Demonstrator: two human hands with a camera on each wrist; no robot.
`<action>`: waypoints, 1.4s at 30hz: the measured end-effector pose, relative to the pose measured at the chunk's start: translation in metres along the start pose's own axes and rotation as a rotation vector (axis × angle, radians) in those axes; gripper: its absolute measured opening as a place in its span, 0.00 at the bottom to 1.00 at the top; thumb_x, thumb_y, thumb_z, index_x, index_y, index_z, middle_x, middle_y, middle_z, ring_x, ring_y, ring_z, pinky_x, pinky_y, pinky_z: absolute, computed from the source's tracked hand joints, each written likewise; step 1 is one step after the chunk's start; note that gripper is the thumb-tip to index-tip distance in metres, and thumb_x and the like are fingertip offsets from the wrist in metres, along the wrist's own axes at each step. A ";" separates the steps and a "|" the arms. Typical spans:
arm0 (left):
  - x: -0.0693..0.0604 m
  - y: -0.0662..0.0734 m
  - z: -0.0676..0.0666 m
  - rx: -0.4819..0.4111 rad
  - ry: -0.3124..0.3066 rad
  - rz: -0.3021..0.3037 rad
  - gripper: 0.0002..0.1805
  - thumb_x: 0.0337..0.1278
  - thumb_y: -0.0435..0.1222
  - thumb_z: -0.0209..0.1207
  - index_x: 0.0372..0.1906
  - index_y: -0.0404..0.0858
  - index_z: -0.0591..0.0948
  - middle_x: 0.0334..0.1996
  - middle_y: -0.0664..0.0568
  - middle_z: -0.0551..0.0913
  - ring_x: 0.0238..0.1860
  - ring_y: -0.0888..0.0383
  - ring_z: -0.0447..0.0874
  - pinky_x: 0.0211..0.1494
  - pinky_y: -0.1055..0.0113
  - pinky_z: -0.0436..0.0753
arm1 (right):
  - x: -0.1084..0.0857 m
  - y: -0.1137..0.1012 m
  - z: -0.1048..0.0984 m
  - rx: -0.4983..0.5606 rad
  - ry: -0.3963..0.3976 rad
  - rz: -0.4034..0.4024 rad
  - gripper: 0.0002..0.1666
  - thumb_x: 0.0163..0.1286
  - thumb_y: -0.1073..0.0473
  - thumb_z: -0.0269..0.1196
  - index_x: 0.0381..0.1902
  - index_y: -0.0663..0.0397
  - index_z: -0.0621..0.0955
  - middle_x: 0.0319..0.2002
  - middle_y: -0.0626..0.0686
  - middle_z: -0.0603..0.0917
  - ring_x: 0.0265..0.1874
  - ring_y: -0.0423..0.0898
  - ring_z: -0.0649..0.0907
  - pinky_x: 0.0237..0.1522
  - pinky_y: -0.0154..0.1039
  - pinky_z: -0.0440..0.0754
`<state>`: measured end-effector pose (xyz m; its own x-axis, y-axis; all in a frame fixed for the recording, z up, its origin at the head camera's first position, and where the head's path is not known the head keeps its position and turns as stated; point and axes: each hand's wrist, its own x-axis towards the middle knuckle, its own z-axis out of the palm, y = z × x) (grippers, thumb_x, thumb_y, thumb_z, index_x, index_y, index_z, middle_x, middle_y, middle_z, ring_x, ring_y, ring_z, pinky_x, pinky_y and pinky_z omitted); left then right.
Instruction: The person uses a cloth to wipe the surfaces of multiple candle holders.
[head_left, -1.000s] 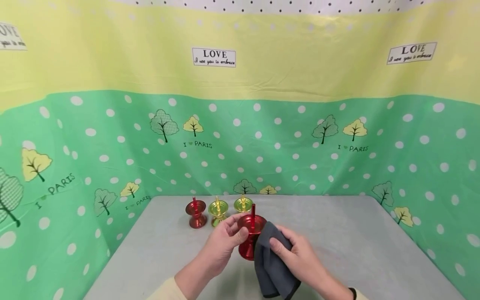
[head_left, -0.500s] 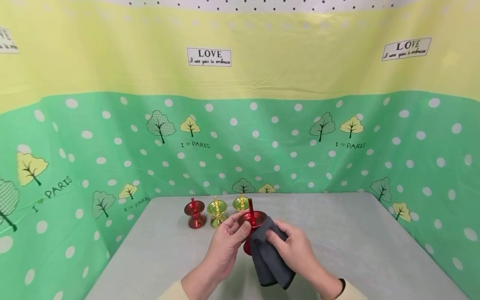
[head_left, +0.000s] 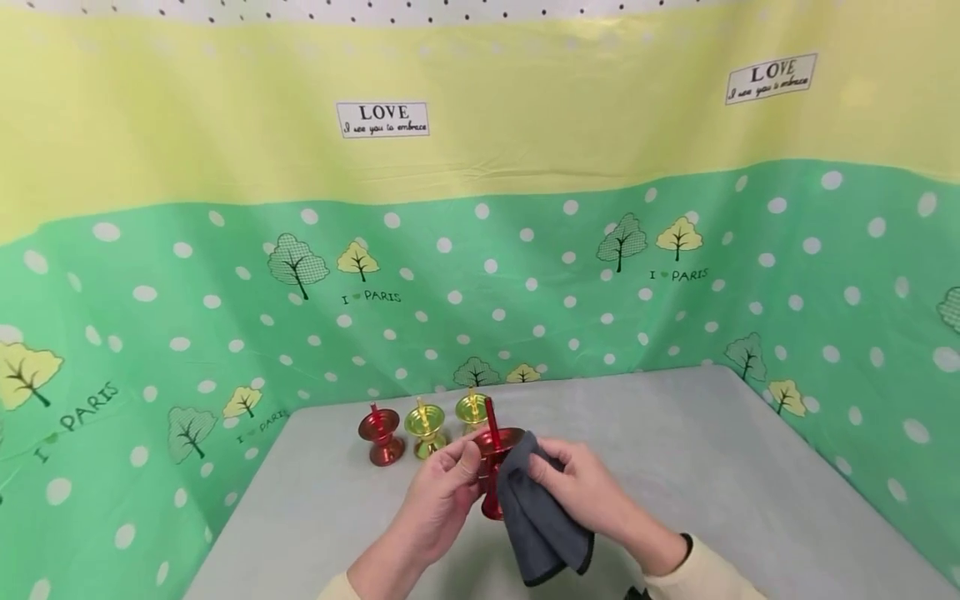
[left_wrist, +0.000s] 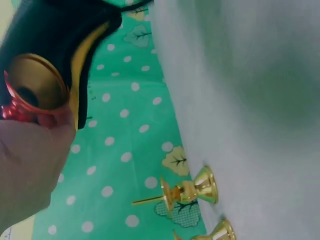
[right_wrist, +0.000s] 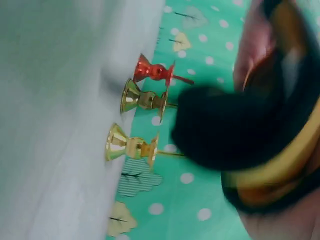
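A red metal candle holder (head_left: 492, 506), with a wide dish and a thin upright rod, is held up above the table, slightly tilted. My left hand (head_left: 441, 493) grips its dish from the left, thumb toward me. From the right, my right hand (head_left: 588, 492) pinches a dark grey cloth (head_left: 543, 533) against the holder's dish and body. The cloth hangs below that hand and hides the holder's right part. In the left wrist view the hollow underside of the base (left_wrist: 37, 82) shows. Motion blurs the cloth (right_wrist: 225, 132) in the right wrist view.
Behind my left hand stand another red candle holder (head_left: 381, 435) and two gold ones, one in the middle (head_left: 425, 427) and one (head_left: 472, 410) partly hidden by my fingers. They stand on a grey table (head_left: 690, 450). A green and yellow printed curtain (head_left: 525, 283) hangs around the table.
The head view has turned right and tilted a little. Both hands stay on the holder and cloth. The holder leans slightly more to the left, and the cloth has shifted along its dish and body.
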<state>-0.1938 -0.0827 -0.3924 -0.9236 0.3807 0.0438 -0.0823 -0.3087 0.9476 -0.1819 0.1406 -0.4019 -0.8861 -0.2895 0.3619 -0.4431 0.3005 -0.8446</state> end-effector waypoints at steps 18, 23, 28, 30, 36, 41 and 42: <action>0.002 -0.002 0.002 0.110 0.035 -0.017 0.34 0.84 0.50 0.51 0.78 0.29 0.69 0.68 0.44 0.84 0.59 0.63 0.87 0.65 0.69 0.83 | -0.009 0.001 0.011 -0.270 0.205 -0.165 0.12 0.78 0.51 0.68 0.54 0.42 0.90 0.46 0.44 0.92 0.43 0.36 0.89 0.44 0.37 0.88; 0.001 0.002 -0.006 0.078 -0.107 -0.060 0.36 0.85 0.52 0.46 0.78 0.28 0.69 0.57 0.56 0.90 0.55 0.62 0.88 0.63 0.66 0.83 | 0.000 0.008 -0.007 0.173 -0.075 0.028 0.16 0.85 0.55 0.58 0.57 0.56 0.87 0.47 0.57 0.92 0.38 0.37 0.89 0.43 0.33 0.87; 0.003 -0.003 -0.004 0.073 -0.022 -0.072 0.40 0.79 0.56 0.51 0.78 0.28 0.69 0.64 0.48 0.87 0.58 0.61 0.88 0.64 0.66 0.84 | -0.003 0.006 0.002 -0.055 0.037 -0.016 0.12 0.82 0.51 0.63 0.52 0.47 0.90 0.41 0.49 0.92 0.33 0.34 0.87 0.36 0.32 0.85; 0.003 -0.007 -0.001 0.124 0.047 -0.049 0.41 0.78 0.56 0.52 0.78 0.29 0.70 0.69 0.42 0.83 0.62 0.59 0.86 0.68 0.63 0.83 | -0.006 0.002 0.011 -0.299 0.162 -0.121 0.09 0.77 0.50 0.68 0.49 0.42 0.90 0.40 0.45 0.92 0.34 0.35 0.88 0.36 0.34 0.86; 0.001 -0.008 0.007 0.278 0.146 0.025 0.37 0.79 0.54 0.54 0.78 0.33 0.71 0.73 0.38 0.78 0.69 0.54 0.80 0.74 0.57 0.79 | -0.010 -0.006 0.020 -0.612 0.340 -0.269 0.13 0.69 0.51 0.75 0.50 0.43 0.91 0.46 0.46 0.93 0.44 0.40 0.91 0.43 0.41 0.90; -0.001 -0.002 0.001 0.163 0.019 -0.021 0.37 0.83 0.53 0.48 0.79 0.30 0.68 0.71 0.41 0.81 0.65 0.58 0.85 0.70 0.64 0.82 | -0.004 0.002 0.005 -0.075 0.083 -0.060 0.12 0.81 0.52 0.63 0.55 0.43 0.89 0.49 0.49 0.93 0.41 0.35 0.89 0.43 0.34 0.87; 0.000 -0.001 0.000 0.142 0.009 -0.033 0.36 0.83 0.53 0.48 0.79 0.30 0.68 0.68 0.43 0.84 0.62 0.59 0.86 0.67 0.65 0.83 | -0.003 0.002 0.002 0.016 0.045 -0.009 0.14 0.83 0.52 0.61 0.57 0.46 0.89 0.50 0.52 0.93 0.41 0.35 0.90 0.44 0.33 0.87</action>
<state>-0.1938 -0.0828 -0.3936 -0.9245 0.3810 0.0099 -0.0593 -0.1694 0.9838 -0.1798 0.1400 -0.4060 -0.8877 -0.2509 0.3861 -0.4487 0.2832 -0.8476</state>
